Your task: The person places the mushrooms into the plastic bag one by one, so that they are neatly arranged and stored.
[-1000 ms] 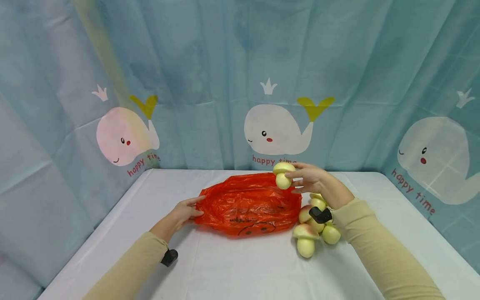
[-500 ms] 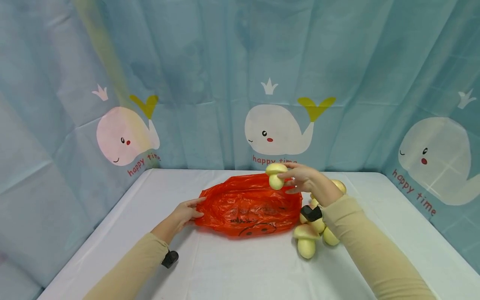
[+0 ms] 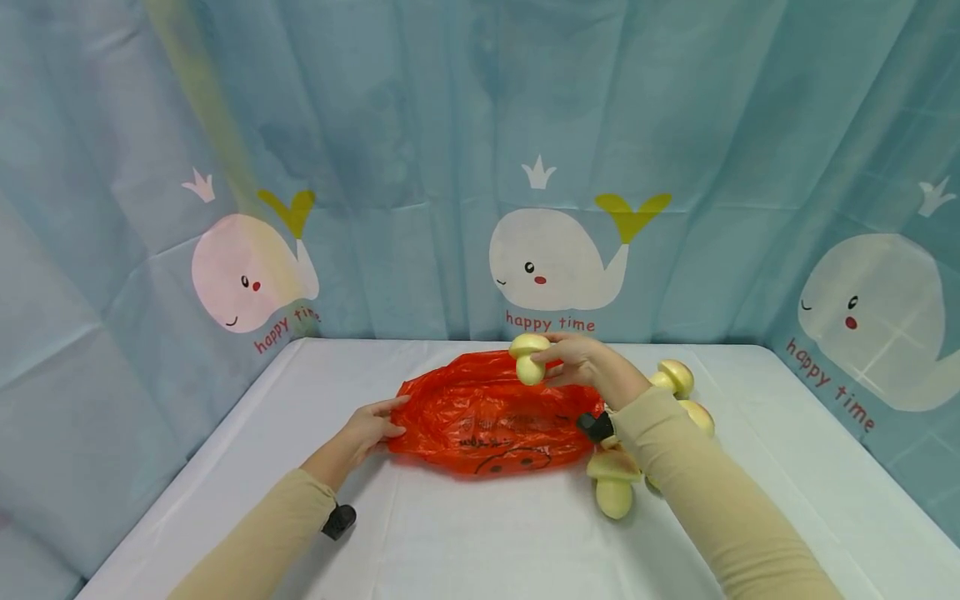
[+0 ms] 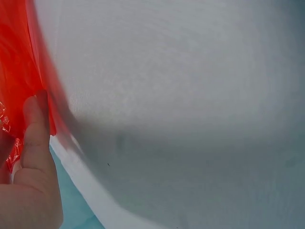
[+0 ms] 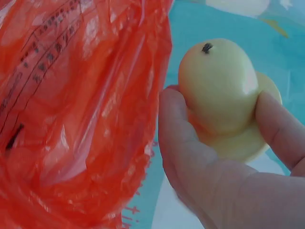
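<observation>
A red plastic bag (image 3: 480, 417) with black print lies across the middle of the white table, its mouth spread wide. My left hand (image 3: 372, 427) grips the bag's left edge; the left wrist view shows the thumb and fingers on the thin red film (image 4: 16, 57). Over the far right part of the bag, my right hand (image 3: 581, 362) holds a pale yellow toy mushroom (image 5: 219, 88) by its stem, cap up in the head view. In the right wrist view the stem's rounded end shows a small dark mark, and the bag is close beside the fingers.
More toy mushrooms lie right of the bag: one in front (image 3: 615, 492), another farther back (image 3: 677, 377), and others partly hidden under my right forearm. Behind the white table (image 3: 480, 542) hangs a blue curtain (image 3: 420, 167) printed with whales.
My right hand has carried the toy mushroom leftward and slightly down over the bag. More mushrooms at the right show from behind the forearm. The left hand and bag stay nearly in place.
</observation>
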The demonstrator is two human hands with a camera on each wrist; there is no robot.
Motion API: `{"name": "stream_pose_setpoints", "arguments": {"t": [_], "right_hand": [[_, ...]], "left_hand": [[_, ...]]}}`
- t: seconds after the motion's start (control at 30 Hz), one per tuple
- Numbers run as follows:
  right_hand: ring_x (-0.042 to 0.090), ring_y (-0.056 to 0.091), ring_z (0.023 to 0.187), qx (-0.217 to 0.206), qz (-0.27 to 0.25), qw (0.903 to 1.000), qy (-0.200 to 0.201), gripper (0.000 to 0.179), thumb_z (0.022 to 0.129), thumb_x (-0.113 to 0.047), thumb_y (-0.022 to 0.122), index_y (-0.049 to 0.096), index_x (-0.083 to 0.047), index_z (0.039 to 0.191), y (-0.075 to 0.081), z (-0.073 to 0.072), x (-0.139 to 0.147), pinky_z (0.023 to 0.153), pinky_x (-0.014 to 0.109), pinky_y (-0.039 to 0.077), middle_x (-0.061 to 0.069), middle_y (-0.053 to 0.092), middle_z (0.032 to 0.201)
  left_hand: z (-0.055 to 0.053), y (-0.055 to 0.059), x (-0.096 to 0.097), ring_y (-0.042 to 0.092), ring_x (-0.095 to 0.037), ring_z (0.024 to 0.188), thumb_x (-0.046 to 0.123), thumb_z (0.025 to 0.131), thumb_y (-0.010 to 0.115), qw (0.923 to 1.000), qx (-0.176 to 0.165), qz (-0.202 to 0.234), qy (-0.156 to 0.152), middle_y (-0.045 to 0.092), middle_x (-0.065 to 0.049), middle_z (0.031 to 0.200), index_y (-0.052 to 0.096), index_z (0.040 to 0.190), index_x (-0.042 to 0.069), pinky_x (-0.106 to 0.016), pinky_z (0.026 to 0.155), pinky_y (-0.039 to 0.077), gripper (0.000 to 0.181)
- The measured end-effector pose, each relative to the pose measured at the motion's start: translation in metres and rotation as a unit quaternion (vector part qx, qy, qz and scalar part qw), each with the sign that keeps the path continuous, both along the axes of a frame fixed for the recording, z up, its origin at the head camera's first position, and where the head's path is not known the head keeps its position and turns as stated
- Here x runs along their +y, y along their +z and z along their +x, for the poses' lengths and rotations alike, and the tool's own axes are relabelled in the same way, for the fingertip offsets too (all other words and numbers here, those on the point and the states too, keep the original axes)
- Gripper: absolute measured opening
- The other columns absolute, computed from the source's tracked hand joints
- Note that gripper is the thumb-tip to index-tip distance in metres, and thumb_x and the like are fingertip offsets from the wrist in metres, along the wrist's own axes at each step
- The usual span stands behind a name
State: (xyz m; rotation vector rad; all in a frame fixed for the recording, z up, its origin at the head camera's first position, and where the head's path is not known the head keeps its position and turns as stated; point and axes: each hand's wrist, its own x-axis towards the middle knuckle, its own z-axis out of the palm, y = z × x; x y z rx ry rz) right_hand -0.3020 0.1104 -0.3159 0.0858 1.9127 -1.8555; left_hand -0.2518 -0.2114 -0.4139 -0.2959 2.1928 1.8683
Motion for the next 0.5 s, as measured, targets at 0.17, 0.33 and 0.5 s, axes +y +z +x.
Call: {"name": "stream_pose_setpoints", "arguments": {"t": [0.17,0.33,0.5], "right_hand": [[0.045,0.041,0.127,-0.013,-0.011,0.9998,0.005,0.062,0.098,0.003,0.05,0.025,-0.006,0.153,-0.006,-0.005,-0.014,0.106,0.052,0.035,0.026,0.033,0.142],[0.043,0.044,0.125,-0.03,0.004,0.9994,0.017,0.06,0.098,0.001,0.05,0.026,-0.005,0.152,-0.015,-0.011,-0.028,0.107,0.056,0.031,0.025,0.041,0.136],[0.039,0.043,0.129,-0.071,0.025,0.9972,0.0,0.054,0.097,-0.005,0.056,0.033,0.001,0.145,-0.025,-0.015,-0.042,0.104,0.062,0.031,0.021,0.043,0.139]], "left_hand": [[0.0,0.0,0.0,0.05,-0.027,0.098,-0.011,0.09,0.055,0.9999,-0.004,-0.008,0.004,0.032,-0.025,0.149,0.043,0.147,0.006,-0.027,0.068,0.051,0.061],[-0.001,0.001,0.0,0.05,-0.028,0.096,-0.01,0.09,0.055,0.9998,-0.01,-0.012,0.012,0.032,-0.025,0.149,0.044,0.146,0.007,-0.026,0.067,0.051,0.06],[0.0,0.001,0.001,0.05,-0.027,0.095,-0.012,0.09,0.054,0.9999,-0.007,-0.011,0.011,0.032,-0.026,0.149,0.044,0.146,0.006,-0.027,0.066,0.05,0.06]]}}
